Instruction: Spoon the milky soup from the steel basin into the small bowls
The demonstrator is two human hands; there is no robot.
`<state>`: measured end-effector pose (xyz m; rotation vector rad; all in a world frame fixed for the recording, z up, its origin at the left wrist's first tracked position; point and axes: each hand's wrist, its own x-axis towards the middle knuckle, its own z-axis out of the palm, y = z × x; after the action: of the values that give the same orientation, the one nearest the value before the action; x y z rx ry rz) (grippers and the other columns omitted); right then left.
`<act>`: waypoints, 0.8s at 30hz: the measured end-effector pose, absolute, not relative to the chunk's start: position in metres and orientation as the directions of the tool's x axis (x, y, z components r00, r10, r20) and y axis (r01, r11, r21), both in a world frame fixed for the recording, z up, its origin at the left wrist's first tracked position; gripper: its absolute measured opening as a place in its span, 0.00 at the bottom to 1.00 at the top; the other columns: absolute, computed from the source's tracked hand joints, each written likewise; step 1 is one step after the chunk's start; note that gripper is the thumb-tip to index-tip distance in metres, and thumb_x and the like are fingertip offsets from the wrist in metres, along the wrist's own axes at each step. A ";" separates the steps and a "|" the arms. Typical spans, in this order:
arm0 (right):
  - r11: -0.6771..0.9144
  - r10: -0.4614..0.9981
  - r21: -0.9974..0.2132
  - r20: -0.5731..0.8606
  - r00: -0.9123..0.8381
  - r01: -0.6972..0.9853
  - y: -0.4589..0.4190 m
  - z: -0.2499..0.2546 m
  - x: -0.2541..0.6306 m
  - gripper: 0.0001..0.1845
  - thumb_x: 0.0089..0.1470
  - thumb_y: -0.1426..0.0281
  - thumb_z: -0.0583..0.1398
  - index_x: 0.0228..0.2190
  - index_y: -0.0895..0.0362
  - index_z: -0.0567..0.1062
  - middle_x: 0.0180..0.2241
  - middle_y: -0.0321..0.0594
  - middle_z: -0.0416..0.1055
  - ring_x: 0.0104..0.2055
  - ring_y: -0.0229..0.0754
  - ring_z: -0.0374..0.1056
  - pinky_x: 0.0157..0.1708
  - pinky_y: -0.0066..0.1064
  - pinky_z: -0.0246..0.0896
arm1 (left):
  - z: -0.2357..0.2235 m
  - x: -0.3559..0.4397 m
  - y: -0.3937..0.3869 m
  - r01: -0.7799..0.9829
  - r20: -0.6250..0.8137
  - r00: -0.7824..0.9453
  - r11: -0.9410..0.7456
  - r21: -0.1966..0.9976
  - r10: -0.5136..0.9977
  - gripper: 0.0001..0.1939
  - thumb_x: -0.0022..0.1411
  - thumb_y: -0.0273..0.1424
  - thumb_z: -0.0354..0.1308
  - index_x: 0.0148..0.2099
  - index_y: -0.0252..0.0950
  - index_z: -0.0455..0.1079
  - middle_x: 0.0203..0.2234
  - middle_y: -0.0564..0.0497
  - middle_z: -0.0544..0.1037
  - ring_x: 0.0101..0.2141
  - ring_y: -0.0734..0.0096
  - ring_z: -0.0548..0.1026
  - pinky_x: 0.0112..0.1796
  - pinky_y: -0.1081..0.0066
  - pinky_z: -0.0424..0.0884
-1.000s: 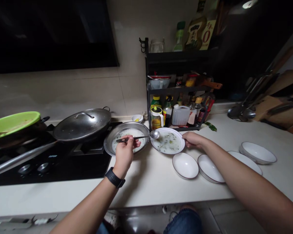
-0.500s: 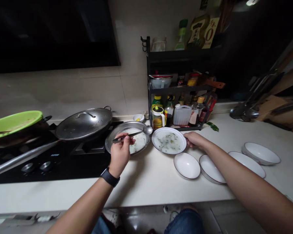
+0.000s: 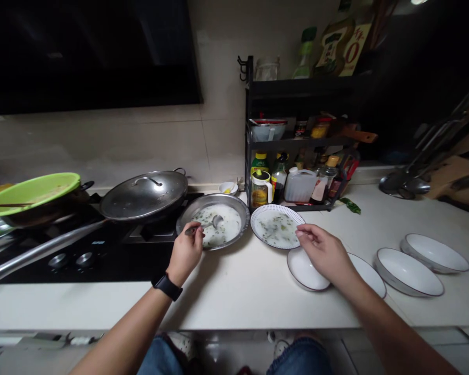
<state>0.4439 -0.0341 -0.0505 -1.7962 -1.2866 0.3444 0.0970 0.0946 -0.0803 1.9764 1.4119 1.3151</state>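
Note:
My left hand [image 3: 185, 252] is closed round the handle of a metal spoon [image 3: 205, 226]. The spoon's bowl rests in the white soup inside a round steel basin [image 3: 238, 205] beside the stove. Right of the basin stands a white plate with a patterned rim [image 3: 275, 210], holding soup with green bits. My right hand [image 3: 324, 252] hovers just off that plate's near right edge, fingers loosely curled and holding nothing, above an empty white bowl [image 3: 303, 273].
A lidded steel wok [image 3: 146, 190] and a green dish [image 3: 31, 190] sit on the black stove at left. A black rack of bottles and jars [image 3: 297, 172] stands behind the plate. More empty white bowls [image 3: 408, 271] lie on the counter at right.
The spoon moved left from over the patterned plate back down into the steel basin. My right hand let go of the plate's rim and drew back toward me.

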 end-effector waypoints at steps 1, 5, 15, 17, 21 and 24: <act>-0.069 0.870 -0.797 0.246 0.427 0.599 -0.039 -0.051 0.441 0.22 0.58 0.52 0.60 0.44 0.55 0.80 0.36 0.44 0.80 0.36 0.47 0.75 0.39 0.36 0.70 | -0.083 0.097 0.095 0.498 0.443 0.044 -0.404 0.767 0.895 0.14 0.69 0.42 0.56 0.47 0.38 0.72 0.30 0.45 0.83 0.33 0.55 0.84 0.35 0.63 0.76; -0.036 0.866 -0.847 0.238 0.439 0.530 -0.061 -0.046 0.430 0.22 0.55 0.51 0.61 0.40 0.55 0.81 0.32 0.45 0.81 0.33 0.47 0.76 0.35 0.35 0.72 | -0.090 0.099 0.102 0.291 0.286 -0.061 -0.257 0.922 0.956 0.15 0.67 0.44 0.58 0.45 0.36 0.69 0.30 0.44 0.82 0.29 0.57 0.83 0.30 0.64 0.78; 0.191 0.945 -0.788 0.308 0.105 0.586 -0.120 -0.104 0.386 0.20 0.66 0.57 0.55 0.27 0.52 0.78 0.26 0.39 0.78 0.26 0.42 0.74 0.27 0.30 0.71 | -0.076 0.098 0.106 -0.190 -0.009 -0.120 -0.014 0.982 0.993 0.11 0.63 0.36 0.62 0.42 0.35 0.66 0.25 0.47 0.81 0.27 0.60 0.83 0.33 0.60 0.81; 0.232 0.944 -0.776 0.325 0.056 0.587 -0.125 -0.125 0.376 0.20 0.68 0.60 0.54 0.28 0.51 0.77 0.25 0.38 0.77 0.27 0.43 0.74 0.27 0.31 0.71 | -0.070 0.097 0.105 -0.175 0.001 -0.119 -0.022 0.984 0.993 0.13 0.62 0.37 0.63 0.42 0.35 0.66 0.25 0.47 0.81 0.27 0.60 0.83 0.34 0.60 0.81; 0.258 0.899 -0.708 0.426 0.105 0.658 -0.125 -0.151 0.365 0.12 0.67 0.63 0.56 0.37 0.49 0.80 0.32 0.41 0.80 0.32 0.46 0.78 0.32 0.34 0.77 | -0.059 0.096 0.105 -0.147 0.031 -0.115 -0.048 0.988 0.993 0.16 0.60 0.40 0.65 0.41 0.35 0.66 0.27 0.45 0.82 0.27 0.60 0.84 0.35 0.60 0.82; 0.276 0.846 -0.620 0.520 0.120 0.735 -0.114 -0.158 0.363 0.10 0.65 0.65 0.58 0.44 0.50 0.79 0.40 0.45 0.81 0.40 0.49 0.80 0.38 0.38 0.80 | -0.052 0.096 0.105 -0.146 0.043 -0.106 -0.058 0.988 0.993 0.17 0.60 0.41 0.64 0.42 0.35 0.66 0.27 0.45 0.82 0.27 0.59 0.84 0.34 0.60 0.82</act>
<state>0.3630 -0.1145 -0.1577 -1.4795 -1.6328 0.1528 0.0962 0.1053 -0.0518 1.0834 1.1466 1.3893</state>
